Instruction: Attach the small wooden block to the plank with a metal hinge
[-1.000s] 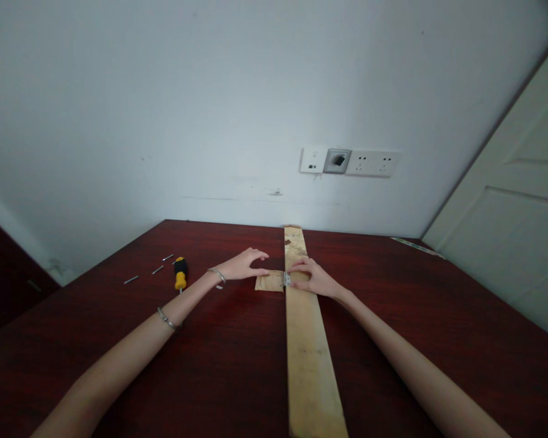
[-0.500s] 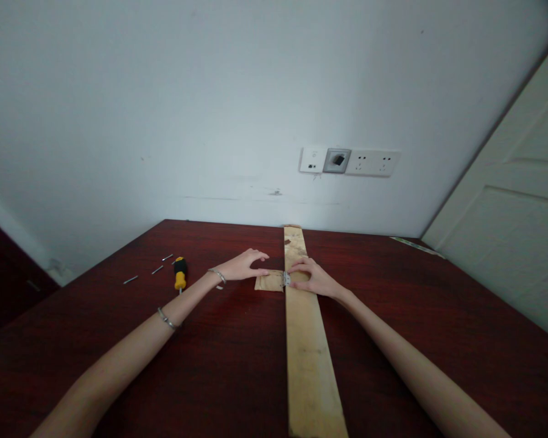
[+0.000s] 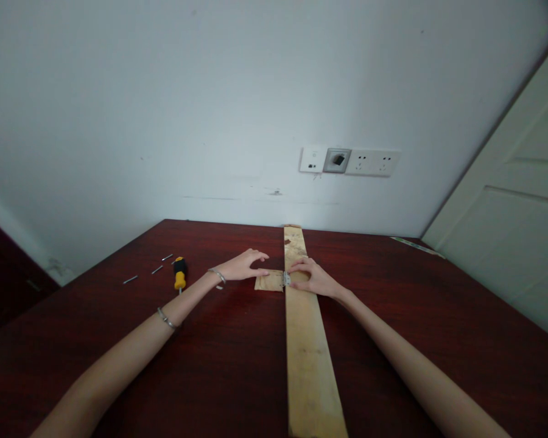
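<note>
A long pale wooden board [image 3: 308, 365] lies lengthwise on the dark red table, running toward the wall. Against its left edge sits a short wooden block [image 3: 269, 281], and a small metal hinge [image 3: 286, 278] spans the seam between the two. My right hand [image 3: 318, 278] rests over the board, its thumb and fingertips curved at the edges of the hinge. My left hand [image 3: 242, 266], with bracelets on the wrist and forearm, has its thumb on the block's upper edge and its fingers spread above. Left of it lies a yellow and black screwdriver [image 3: 179, 274].
Several metal screwdriver bits or similar thin rods [image 3: 158, 269] are scattered beyond the screwdriver on the table [image 3: 219, 365]. Behind stands a white wall with sockets [image 3: 369, 162]. A patterned strip [image 3: 415, 246] lies at the far right edge, near a pale door [image 3: 520, 213].
</note>
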A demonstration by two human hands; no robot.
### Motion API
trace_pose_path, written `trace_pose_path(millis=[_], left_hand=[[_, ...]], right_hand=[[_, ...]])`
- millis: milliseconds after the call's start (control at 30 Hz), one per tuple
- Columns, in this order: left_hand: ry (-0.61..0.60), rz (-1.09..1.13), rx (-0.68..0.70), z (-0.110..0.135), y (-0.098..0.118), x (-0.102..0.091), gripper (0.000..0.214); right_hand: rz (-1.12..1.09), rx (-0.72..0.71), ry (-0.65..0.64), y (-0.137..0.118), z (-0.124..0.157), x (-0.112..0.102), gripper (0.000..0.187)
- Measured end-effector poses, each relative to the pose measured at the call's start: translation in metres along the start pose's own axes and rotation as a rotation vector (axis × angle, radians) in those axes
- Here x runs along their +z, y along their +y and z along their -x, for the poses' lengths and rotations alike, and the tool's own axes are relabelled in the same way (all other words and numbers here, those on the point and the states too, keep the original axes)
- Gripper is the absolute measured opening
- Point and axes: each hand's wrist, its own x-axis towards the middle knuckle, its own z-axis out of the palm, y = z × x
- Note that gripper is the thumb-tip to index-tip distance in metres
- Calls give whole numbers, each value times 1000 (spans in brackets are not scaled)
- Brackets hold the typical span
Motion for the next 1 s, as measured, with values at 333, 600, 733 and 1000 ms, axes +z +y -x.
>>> trace_pose_path(millis=[333,600,733,1000], left_hand=[[225,54,73,-1,2,-6,26],[314,99,-38,11,-9,-19,24],[258,106,-49,9,-2,-9,26],[-2,-59,48,-22,22,30,45]], right_hand=[[-19,47,62,-2,-1,-1,39],[-27,6,6,0,-2,-3,36],[-34,-4,7,2,-2,-2,37],[-32,0,-2,1,-2,-2,33]])
